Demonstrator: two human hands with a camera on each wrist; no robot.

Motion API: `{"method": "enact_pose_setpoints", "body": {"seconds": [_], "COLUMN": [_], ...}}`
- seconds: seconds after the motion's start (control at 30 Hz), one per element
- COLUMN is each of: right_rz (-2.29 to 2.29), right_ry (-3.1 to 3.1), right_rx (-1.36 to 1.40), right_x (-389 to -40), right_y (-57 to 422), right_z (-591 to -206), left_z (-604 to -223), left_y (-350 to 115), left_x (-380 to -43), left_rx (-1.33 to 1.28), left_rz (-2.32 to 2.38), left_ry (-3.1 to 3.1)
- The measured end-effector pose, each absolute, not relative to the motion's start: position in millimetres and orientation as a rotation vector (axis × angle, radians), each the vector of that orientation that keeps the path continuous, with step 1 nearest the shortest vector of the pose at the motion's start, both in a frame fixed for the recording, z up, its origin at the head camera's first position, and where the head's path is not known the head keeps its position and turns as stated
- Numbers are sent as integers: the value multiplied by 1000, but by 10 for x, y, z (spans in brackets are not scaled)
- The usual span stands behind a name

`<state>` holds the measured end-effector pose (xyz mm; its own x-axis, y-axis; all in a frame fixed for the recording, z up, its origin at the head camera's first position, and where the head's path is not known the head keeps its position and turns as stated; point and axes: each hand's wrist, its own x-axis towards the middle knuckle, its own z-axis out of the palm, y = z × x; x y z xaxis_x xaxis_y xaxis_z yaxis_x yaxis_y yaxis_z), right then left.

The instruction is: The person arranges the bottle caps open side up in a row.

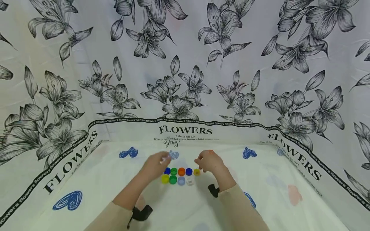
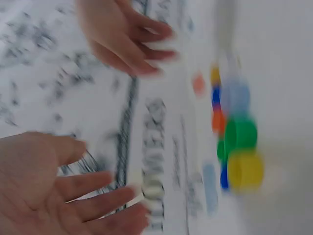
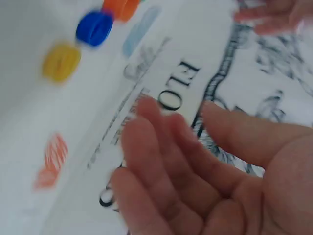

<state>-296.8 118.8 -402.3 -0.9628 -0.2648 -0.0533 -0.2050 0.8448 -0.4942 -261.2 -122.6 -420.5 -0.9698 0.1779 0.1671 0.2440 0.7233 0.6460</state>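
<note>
Two rows of plastic bottle caps stand on the cloth in the head view. The far row has a blue cap, a green cap, an orange cap, another blue cap and a yellow cap. In the near row are a yellow cap, a green cap, a pale blue cap and a clear cap. My left hand hovers by the rows' left end, fingers extended. Above the right end, my right hand has loosely bent fingers around nothing. A pale spot near the left fingertips is too blurred to identify.
A white cloth with blue and pink hearts covers the table. Behind and at both sides rises a flower-printed curtain, bordered by a black lettered band. Black straps sit at both wrists.
</note>
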Motion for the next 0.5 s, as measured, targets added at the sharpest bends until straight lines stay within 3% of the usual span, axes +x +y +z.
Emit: {"method": "enact_pose_setpoints", "body": {"seconds": [0.2,0.3,0.5], "right_rz": [-367,-221,-225], "right_ry": [3226,3270,3251], "right_rx": [-499,-486,-340], "right_x": [-3833,-4059,-4130], "right_y": [1049,1022,1031], "right_z": [-3734,-3793,-3820], "left_z": [-3878,-3823,-3746], "left_y": [-1730,-1928,-2041], "left_x": [-3551,-3674,-3674], "left_rx": [-105,7,40], "left_rz": [-530,-355,-219], "left_ry": [-2878,-2950,-3003]}}
